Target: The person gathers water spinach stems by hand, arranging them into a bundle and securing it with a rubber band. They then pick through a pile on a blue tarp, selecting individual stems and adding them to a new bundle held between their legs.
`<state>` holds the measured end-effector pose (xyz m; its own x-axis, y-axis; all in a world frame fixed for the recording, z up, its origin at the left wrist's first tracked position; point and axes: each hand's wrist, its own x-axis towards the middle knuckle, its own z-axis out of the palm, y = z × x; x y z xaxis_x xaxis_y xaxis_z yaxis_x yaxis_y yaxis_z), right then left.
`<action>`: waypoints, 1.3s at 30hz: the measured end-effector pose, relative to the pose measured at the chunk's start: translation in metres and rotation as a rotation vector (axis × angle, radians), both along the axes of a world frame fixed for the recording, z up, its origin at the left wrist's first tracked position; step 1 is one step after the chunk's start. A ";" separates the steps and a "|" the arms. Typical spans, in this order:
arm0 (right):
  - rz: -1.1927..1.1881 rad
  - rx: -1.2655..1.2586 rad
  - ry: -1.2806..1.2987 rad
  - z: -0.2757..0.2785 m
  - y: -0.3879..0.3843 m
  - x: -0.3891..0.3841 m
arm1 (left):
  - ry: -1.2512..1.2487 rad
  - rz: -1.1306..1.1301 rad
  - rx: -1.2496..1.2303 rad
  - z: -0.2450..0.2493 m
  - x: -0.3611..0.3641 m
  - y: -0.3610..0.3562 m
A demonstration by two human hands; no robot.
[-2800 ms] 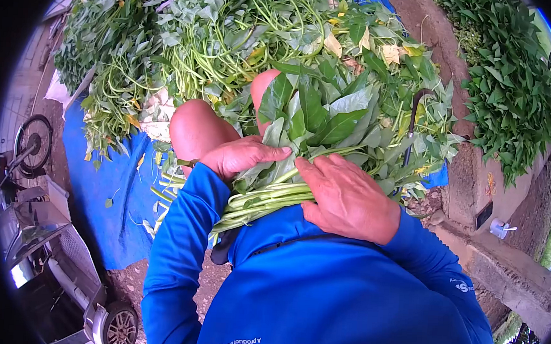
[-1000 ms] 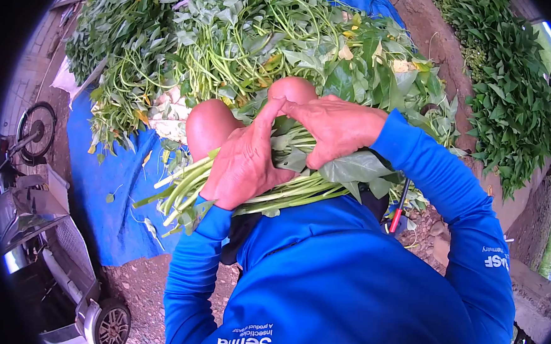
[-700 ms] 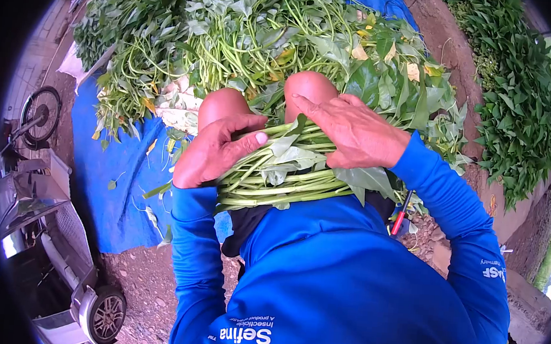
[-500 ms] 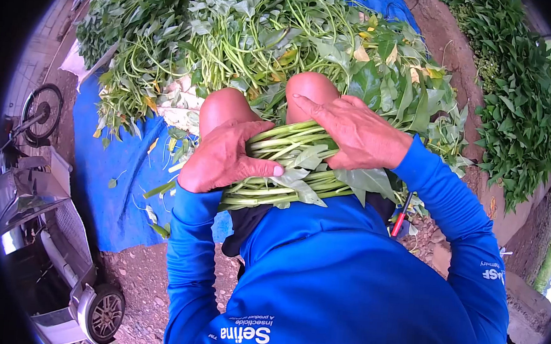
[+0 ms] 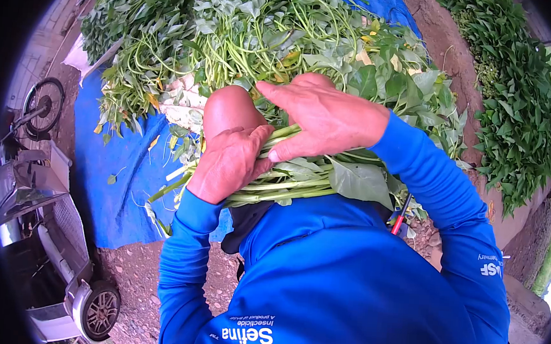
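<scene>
Gathering: one bundle point(image 5: 287, 182) of long green stems and broad leaves lies crosswise on the lap, in the centre of the frame and just below the bare knee point(image 5: 229, 106).
Left hand point(image 5: 229, 163): closed round the stem end of the bundle at centre left, with the fingers wrapped over the stalks.
Right hand point(image 5: 326, 118): palm down with the fingers stretched out, pressing on the leafy part of the bundle. It is not closed round the bundle, and the thumb points down toward the stems.
Done so far: judging by how things lie, the stems in the bundle run side by side with their cut ends together. No tie or band shows on them.
Left to do: the loose heap point(image 5: 246, 31) fills the upper middle of the frame, a tangle of stems, green leaves and a few yellow ones. It is far larger than the bundle, so most of the greens look unsorted.
Containers: no basket, crate or bag shows around the greens.
Blue tarp point(image 5: 109, 162): spread on the ground at centre left. It bears the heap and a few stray leaves.
Second heap point(image 5: 513, 104): darker leaves at upper right, well apart from the hands.
Red-handled tool point(image 5: 399, 220): beside the person at centre right, partly hidden by the sleeve.
Vehicle point(image 5: 61, 266): lower left, on the bare ground off the tarp.
</scene>
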<state>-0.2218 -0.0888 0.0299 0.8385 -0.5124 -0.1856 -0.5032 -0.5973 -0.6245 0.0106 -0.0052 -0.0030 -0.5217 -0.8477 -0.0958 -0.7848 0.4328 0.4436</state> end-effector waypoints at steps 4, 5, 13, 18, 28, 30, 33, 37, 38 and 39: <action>0.059 -0.248 0.116 -0.048 0.026 0.005 | -0.039 0.042 -0.121 -0.004 0.012 0.015; 0.050 -0.231 0.202 -0.048 0.029 0.006 | -0.030 0.053 -0.187 -0.008 0.015 0.020; -0.092 -0.456 -0.021 -0.083 0.049 0.002 | 0.473 0.233 -0.426 0.061 -0.056 0.014; -0.058 -0.592 -0.067 -0.084 0.051 -0.006 | 0.481 0.220 -0.120 -0.012 -0.060 -0.017; -0.018 -0.109 0.145 -0.048 0.019 -0.028 | 0.080 0.079 0.390 -0.019 -0.032 -0.025; 0.025 0.051 0.239 -0.013 0.004 -0.036 | 0.101 0.050 0.349 -0.025 -0.033 -0.025; 0.042 -0.182 0.210 -0.016 0.018 -0.056 | 0.145 0.042 0.305 -0.022 -0.035 -0.024; 0.033 -0.466 0.344 0.015 0.032 -0.057 | 0.204 0.019 0.215 -0.004 -0.034 -0.017; 0.045 -0.462 0.381 0.017 0.030 -0.054 | 0.213 0.022 0.181 0.001 -0.034 -0.014; 0.038 -0.483 0.270 0.001 0.028 -0.061 | 0.159 0.025 0.114 -0.006 -0.035 -0.010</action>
<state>-0.2828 -0.0610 0.0308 0.8132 -0.5629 -0.1479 -0.5800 -0.8047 -0.1264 -0.0240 -0.0151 -0.0085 -0.5166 -0.8491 -0.1106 -0.7111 0.3535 0.6077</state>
